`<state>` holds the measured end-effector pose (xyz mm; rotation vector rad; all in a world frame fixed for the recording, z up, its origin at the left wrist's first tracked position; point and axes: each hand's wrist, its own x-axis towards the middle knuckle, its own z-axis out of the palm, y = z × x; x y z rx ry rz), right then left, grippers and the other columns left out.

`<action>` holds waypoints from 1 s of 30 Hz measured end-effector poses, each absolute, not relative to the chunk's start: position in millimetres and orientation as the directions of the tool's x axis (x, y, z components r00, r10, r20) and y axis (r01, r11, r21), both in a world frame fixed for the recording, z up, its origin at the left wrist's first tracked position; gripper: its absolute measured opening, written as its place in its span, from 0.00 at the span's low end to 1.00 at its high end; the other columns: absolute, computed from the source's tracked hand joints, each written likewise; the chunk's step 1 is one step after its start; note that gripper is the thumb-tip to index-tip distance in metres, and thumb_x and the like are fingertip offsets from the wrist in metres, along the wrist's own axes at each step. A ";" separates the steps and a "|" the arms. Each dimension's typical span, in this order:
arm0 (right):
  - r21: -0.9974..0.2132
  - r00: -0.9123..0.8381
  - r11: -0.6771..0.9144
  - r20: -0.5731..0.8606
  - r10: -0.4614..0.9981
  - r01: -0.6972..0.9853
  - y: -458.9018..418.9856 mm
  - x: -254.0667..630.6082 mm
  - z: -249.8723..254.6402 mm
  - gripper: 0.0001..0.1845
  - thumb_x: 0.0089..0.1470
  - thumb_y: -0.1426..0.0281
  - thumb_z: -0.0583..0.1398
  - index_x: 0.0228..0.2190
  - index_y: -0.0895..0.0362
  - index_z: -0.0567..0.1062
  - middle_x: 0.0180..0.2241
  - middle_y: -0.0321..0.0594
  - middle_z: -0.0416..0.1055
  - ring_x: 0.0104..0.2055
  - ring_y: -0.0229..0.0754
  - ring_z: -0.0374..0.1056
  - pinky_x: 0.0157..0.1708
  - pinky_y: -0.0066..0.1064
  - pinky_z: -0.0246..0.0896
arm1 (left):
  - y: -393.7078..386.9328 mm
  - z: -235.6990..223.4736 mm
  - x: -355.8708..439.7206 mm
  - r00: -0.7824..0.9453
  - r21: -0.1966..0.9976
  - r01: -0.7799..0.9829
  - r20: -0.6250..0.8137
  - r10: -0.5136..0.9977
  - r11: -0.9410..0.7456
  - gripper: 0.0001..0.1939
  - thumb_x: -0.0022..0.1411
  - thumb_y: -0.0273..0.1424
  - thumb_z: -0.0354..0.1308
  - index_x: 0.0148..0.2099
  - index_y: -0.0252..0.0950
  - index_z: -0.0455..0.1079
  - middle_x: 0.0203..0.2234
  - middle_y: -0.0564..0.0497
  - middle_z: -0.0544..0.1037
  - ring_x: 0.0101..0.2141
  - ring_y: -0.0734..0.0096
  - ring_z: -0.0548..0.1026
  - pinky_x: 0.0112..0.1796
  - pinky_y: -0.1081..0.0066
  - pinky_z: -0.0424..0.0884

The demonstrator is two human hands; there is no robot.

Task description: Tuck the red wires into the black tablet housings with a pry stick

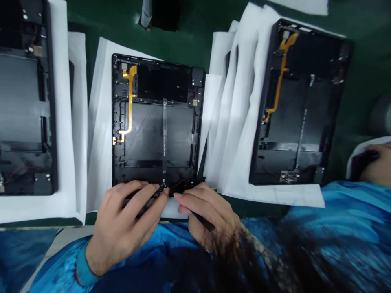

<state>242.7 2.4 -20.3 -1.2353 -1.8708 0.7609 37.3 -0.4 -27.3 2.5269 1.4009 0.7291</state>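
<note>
An open black tablet back shell [157, 122] lies on white foam sheet in front of me, with an orange flex cable [130, 101] at its left and a thin grey ribbon down the middle. My left hand [128, 219] rests on its near edge, fingertips pressing a small connector board [161, 189]. My right hand [204, 211] is closed round a thin black tool [201, 221], its fingers touching the shell's near edge beside a red wire [181, 184].
A second open shell [301, 106] lies on stacked white foam sheets [232, 122] at the right. A third shell [26, 101] sits at the left on foam. A person's blue sleeve [351, 228] fills the lower right. The bench is green.
</note>
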 end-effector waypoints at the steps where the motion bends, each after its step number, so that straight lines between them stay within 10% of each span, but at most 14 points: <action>1: -0.819 -0.230 0.346 0.267 0.936 0.458 0.9 243.1 -21.0 0.20 0.55 0.86 0.59 0.46 0.56 0.77 0.31 0.38 0.80 0.30 0.39 0.74 0.30 0.32 0.77 | -0.7 -27.2 37.2 0.445 0.364 0.751 0.336 0.830 -0.551 0.14 0.72 0.27 0.56 0.56 0.40 0.73 0.52 0.54 0.73 0.50 0.64 0.72 0.53 0.60 0.71; 30: -0.805 -0.057 0.238 0.247 0.967 0.543 -6.3 235.3 -26.9 0.15 0.57 0.82 0.59 0.42 0.55 0.77 0.33 0.41 0.80 0.33 0.40 0.77 0.34 0.32 0.79 | -1.1 -27.1 38.3 0.446 0.314 0.789 0.299 0.843 -0.529 0.14 0.77 0.30 0.54 0.60 0.44 0.73 0.52 0.58 0.72 0.51 0.69 0.70 0.63 0.65 0.65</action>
